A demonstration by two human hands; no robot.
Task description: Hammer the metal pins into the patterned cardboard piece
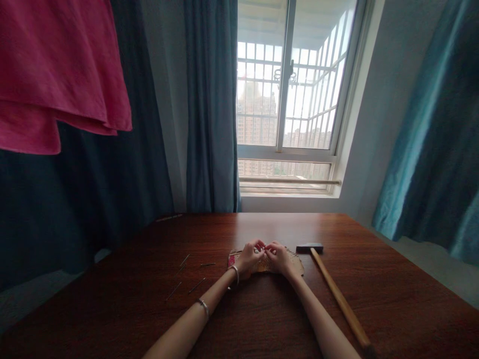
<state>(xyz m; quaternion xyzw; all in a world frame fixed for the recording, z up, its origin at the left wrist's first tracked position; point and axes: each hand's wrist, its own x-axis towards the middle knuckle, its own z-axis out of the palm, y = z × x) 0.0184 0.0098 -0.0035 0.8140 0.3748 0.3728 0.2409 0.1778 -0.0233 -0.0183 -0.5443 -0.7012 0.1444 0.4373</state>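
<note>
Fingertips of left hand [250,255] and right hand [279,255] pinch together over the flat tan perforated board [295,267] mid-table; the item gripped is indiscernible. Recommend wrists stay planted, thin metal pins [183,262] within reach.

Left hand [250,255] and right hand [279,256] meet fingertip to fingertip over a tan piece [295,267] beside a hammer [337,294].

The table [374,279] is showing a smooth, reddish-brown wood grain with a soft sheen where window light is falling. The hammer [337,294] is lying with a pale, matt wooden handle and a dark, dull metal head. Thin metal needles [196,285] are glinting faintly. The pale piece [295,267] under the hands is looking like matt tan leather or card. Pink cloth [56,70] is hanging soft and matt.
</note>
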